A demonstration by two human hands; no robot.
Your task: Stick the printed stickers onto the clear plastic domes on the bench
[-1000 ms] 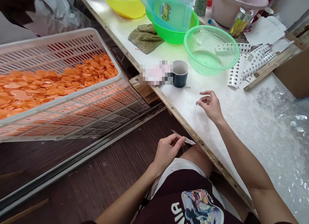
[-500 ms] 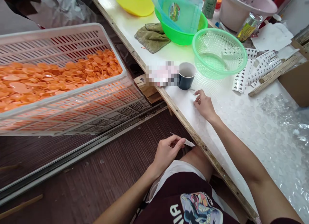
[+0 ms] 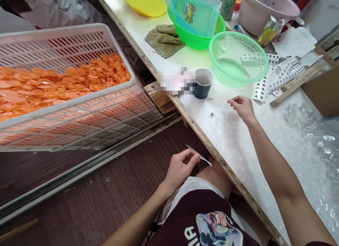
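My left hand point(image 3: 180, 170) pinches a thin white paper strip point(image 3: 207, 161); my right hand point(image 3: 243, 108) has narrow fingers — can't tell if they're holding — near a clear round plastic disc point(image 3: 212, 115).

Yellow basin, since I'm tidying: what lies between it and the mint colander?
Head view: a bright green basin, with a translucent blue container in it.

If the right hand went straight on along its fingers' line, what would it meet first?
Most likely the dark mug, though the right hand may be higher; depth is unclear.
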